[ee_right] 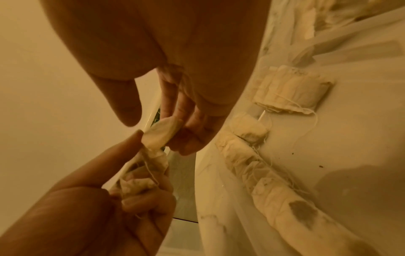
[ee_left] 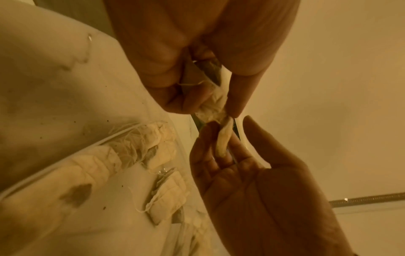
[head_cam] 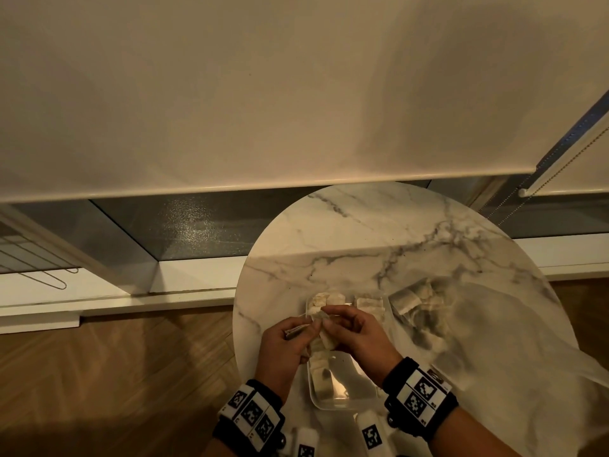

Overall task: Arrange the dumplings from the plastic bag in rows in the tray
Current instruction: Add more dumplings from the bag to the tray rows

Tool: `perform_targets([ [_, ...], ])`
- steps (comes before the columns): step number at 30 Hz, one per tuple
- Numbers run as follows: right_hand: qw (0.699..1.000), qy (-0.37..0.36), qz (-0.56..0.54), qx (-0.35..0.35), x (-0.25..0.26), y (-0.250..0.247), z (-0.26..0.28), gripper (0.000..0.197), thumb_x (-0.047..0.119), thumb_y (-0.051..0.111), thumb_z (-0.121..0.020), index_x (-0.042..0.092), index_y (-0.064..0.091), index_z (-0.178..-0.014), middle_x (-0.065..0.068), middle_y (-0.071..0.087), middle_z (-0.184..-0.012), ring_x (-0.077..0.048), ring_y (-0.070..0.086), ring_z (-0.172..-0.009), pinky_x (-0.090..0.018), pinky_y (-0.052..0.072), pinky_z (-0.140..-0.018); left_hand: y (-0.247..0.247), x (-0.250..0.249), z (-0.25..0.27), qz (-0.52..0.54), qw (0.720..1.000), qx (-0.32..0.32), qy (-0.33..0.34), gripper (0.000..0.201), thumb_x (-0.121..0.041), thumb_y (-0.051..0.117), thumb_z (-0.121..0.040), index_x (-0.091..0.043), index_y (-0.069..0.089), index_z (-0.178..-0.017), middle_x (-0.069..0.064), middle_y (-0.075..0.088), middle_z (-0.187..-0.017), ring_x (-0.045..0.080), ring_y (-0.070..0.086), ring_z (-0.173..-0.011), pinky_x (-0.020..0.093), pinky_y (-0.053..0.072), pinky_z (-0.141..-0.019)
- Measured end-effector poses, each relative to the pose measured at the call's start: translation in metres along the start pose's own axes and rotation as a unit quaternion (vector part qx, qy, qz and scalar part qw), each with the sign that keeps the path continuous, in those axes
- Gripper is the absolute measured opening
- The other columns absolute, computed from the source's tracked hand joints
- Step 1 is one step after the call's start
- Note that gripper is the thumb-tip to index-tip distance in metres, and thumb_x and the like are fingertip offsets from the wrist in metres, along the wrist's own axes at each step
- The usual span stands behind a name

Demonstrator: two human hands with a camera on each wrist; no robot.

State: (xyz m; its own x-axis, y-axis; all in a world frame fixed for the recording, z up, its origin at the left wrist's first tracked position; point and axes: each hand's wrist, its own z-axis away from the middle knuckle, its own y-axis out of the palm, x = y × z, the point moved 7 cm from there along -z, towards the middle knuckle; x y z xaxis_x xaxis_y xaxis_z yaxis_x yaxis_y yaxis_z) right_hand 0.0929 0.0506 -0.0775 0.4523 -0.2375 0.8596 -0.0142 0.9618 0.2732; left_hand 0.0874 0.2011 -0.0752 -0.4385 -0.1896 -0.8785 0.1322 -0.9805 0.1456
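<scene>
Both hands (head_cam: 324, 331) pinch one dumpling (head_cam: 324, 336) above tray (head_cam: 342, 402).

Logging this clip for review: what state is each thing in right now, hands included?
Left hand: pinches a pouch.
Right hand: pinches a second pouch, joined to the first.
Tray: on the table, one row of pouches along its left side, more at the far end, near part bare.
Bag: lies right of the tray, pouches inside.

Cream dumplings (head_cam: 333, 300) seen beyond the hands, one dark-stained near the wrists. Clear tray (head_cam: 342, 402). White table (head_cam: 379, 225) veined grey. Black wristbands (head_cam: 420, 399) patterned with black-and-white squares.
</scene>
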Motion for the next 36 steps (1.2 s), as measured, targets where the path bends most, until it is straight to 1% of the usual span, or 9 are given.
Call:
perform_targets([
  [3,0.999,-0.005,0.043,-0.032,0.002,-0.004,-0.003,0.016,0.019,0.065,-0.093,0.011,0.069,-0.106,-0.021,0.072,-0.089,-0.027,0.068,-0.081,-0.043,0.056,-0.074,0.001,-0.004,0.0,-0.048,0.998,0.005,0.045,0.004,-0.007,0.076,-0.084,-0.003,0.075,-0.083,-0.004,0.065,-0.058,0.004,0.058,-0.052,0.018,0.044,-0.049],
  [8,0.994,0.007,0.106,-0.014,-0.003,-0.009,-0.008,0.008,0.015,0.067,-0.092,0.011,0.069,-0.099,-0.016,0.066,-0.071,-0.028,0.059,-0.068,-0.04,0.048,-0.066,0.004,-0.002,0.0,-0.109,0.992,0.029,0.062,0.002,-0.003,0.076,-0.083,-0.003,0.076,-0.081,-0.003,0.068,-0.061,0.003,0.059,-0.053,0.018,0.045,-0.05],
  [12,0.991,0.011,0.129,-0.013,-0.003,-0.015,-0.008,0.006,0.01,0.07,-0.089,0.005,0.069,-0.092,-0.029,0.067,-0.078,-0.03,0.062,-0.071,-0.041,0.053,-0.069,0.0,0.005,-0.001,-0.117,0.992,0.023,0.042,0.001,-0.005,0.077,-0.083,-0.006,0.076,-0.083,0.0,0.07,-0.066,0.004,0.061,-0.056,0.019,0.047,-0.052],
  [14,0.99,0.005,0.139,-0.03,-0.003,-0.022,-0.008,0.002,0.01,0.073,-0.087,0.011,0.073,-0.089,-0.023,0.071,-0.087,-0.026,0.067,-0.078,-0.041,0.056,-0.076,-0.004,0.009,-0.003,-0.119,0.992,0.009,0.031,0.001,-0.006,0.077,-0.083,-0.007,0.076,-0.083,0.0,0.071,-0.068,0.003,0.061,-0.057,0.019,0.048,-0.053],
  [19,0.982,-0.047,0.174,-0.051,0.007,-0.037,-0.008,0.008,0.008,0.077,-0.081,0.012,0.08,-0.087,-0.004,0.077,-0.083,-0.015,0.071,-0.08,-0.021,0.055,-0.073,-0.019,0.022,-0.009,-0.097,0.995,-0.02,-0.014,0.001,-0.008,0.075,-0.085,-0.007,0.076,-0.085,0.007,0.064,-0.064,0.014,0.054,-0.057,0.024,0.046,-0.053],
  [23,0.979,-0.05,0.18,-0.078,0.008,-0.052,-0.015,0.01,0.0,0.076,-0.08,0.01,0.077,-0.083,-0.004,0.076,-0.078,-0.012,0.069,-0.072,-0.019,0.054,-0.066,-0.026,0.026,-0.01,-0.079,0.996,-0.032,-0.027,0.002,-0.007,0.074,-0.085,-0.007,0.076,-0.084,0.004,0.063,-0.061,0.013,0.054,-0.057,0.025,0.046,-0.054],
  [27,0.969,-0.013,0.231,-0.089,0.004,-0.065,-0.025,0.008,0.004,0.075,-0.083,0.011,0.073,-0.084,-0.01,0.073,-0.077,-0.018,0.064,-0.068,-0.031,0.054,-0.063,-0.029,0.029,-0.012,-0.071,0.996,-0.04,-0.033,0.002,-0.008,0.075,-0.085,-0.008,0.076,-0.084,0.003,0.064,-0.062,0.015,0.055,-0.059,0.028,0.046,-0.055],
  [30,0.952,-0.02,0.289,-0.104,0.004,-0.072,-0.034,0.008,0.011,0.076,-0.083,0.018,0.073,-0.082,-0.003,0.073,-0.073,-0.015,0.066,-0.066,-0.034,0.056,-0.066,-0.029,0.031,-0.013,-0.063,0.996,-0.042,-0.035,0.002,-0.009,0.075,-0.085,-0.008,0.076,-0.084,0.003,0.064,-0.061,0.015,0.055,-0.059,0.027,0.046,-0.055],
  [36,0.936,-0.006,0.349,-0.053,0.011,-0.066,-0.045,0.007,0.021,0.082,-0.078,0.019,0.076,-0.079,0.0,0.075,-0.075,-0.011,0.068,-0.067,-0.024,0.053,-0.061,-0.03,0.033,-0.014,-0.056,0.997,-0.036,-0.043,0.003,-0.011,0.075,-0.086,-0.011,0.075,-0.083,0.007,0.065,-0.065,0.018,0.057,-0.063,0.028,0.047,-0.057],
])
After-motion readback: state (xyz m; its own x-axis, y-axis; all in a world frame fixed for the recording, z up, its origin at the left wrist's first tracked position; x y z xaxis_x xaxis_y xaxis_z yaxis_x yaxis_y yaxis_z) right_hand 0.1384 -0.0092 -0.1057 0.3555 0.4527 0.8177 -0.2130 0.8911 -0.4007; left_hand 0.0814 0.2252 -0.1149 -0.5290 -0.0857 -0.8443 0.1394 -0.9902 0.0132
